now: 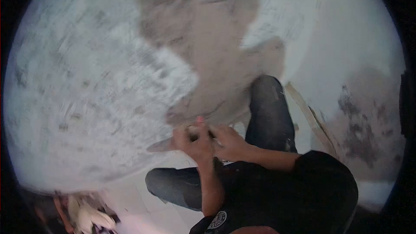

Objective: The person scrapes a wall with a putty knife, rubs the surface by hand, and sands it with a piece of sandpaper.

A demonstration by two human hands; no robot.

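A flat metal blade (161,146), grey and tapering to a blunt point, juts out to the left from between the two hands, lying nearly level just in front of the plastered wall; it looks like a trowel or scraper, though motion blur keeps its edges soft. The left hand (190,141) is curled closed around the near end of that blade, knuckles up and a thumb tip raised above the fist. The right hand (229,142) is pressed against the left one, its fingers bent inward toward the same dark spot between them; whether it actually grips the tool or only steadies the other hand cannot be told. Both forearms are bare and run back to a black short-sleeved shirt (312,190) with a round white badge low on the chest. Below the hands lie the person's legs in dark, dusty jeans (268,108), one knee raised, one folded flat. Beyond them the wall (86,82) is rough and mottled, pale grey-white skim over bare brown render (208,39) in an irregular patch. A thin wooden strip (312,121) leans diagonally at the right.
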